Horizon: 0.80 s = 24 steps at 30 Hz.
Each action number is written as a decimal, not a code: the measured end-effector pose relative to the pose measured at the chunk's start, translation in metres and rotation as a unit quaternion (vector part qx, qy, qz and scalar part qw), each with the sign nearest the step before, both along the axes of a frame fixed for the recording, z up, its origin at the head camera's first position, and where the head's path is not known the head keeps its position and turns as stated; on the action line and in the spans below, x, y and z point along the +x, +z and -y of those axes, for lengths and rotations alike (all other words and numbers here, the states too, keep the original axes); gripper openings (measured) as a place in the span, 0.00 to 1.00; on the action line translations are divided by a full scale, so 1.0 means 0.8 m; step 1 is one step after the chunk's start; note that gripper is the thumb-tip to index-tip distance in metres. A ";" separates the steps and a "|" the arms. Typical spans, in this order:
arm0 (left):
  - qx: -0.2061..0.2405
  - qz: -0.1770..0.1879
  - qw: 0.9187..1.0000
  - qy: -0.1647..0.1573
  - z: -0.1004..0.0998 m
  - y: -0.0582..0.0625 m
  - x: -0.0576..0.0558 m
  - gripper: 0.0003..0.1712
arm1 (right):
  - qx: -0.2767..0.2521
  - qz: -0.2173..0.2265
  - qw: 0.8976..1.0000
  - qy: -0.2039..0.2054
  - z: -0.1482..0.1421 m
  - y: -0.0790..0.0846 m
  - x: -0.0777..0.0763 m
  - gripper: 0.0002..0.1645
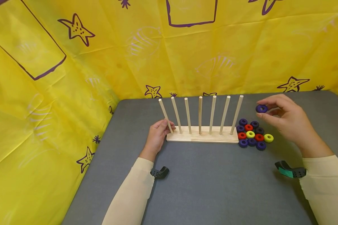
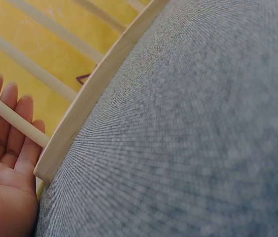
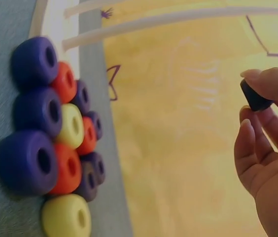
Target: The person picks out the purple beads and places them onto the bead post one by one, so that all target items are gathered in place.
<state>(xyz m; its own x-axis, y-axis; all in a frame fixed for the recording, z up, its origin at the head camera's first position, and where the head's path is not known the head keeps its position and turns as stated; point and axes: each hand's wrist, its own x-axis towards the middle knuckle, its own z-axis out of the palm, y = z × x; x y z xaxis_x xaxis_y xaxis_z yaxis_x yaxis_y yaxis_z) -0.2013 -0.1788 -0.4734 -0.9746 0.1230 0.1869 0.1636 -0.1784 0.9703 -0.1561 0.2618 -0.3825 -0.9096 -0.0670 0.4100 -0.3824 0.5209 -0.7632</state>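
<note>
A pale wooden stand (image 1: 202,137) with a row of several upright pegs sits on the grey table. At its left end my left hand (image 1: 157,134) holds the leftmost peg (image 2: 16,118) low down, its fingers (image 2: 11,133) behind the peg; the thumb is out of the left wrist view. My right hand (image 1: 287,117) pinches a purple ring (image 1: 261,108) between thumb and fingers, raised to the right of the pegs. In the right wrist view that ring (image 3: 255,96) looks almost black, seen from the side. No rings are on the pegs.
Purple, red and yellow rings (image 1: 250,134) lie grouped flat against the stand's right end, below my right hand. A yellow patterned cloth (image 1: 180,56) hangs behind and left of the grey table (image 1: 202,181). Each wrist wears a dark band (image 1: 160,172).
</note>
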 end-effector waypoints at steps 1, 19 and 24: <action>0.001 0.000 1.000 0.000 0.000 0.000 0.000 0.21 | 0.001 -0.002 1.000 0.002 0.002 0.003 0.001 0.23; 0.000 0.002 1.000 0.001 0.000 0.000 0.000 0.22 | 0.017 -0.116 0.991 0.057 0.034 0.053 0.006 0.30; 0.000 0.004 1.000 0.000 0.000 0.000 0.000 0.23 | 0.009 -0.129 0.990 0.065 0.042 0.064 0.008 0.32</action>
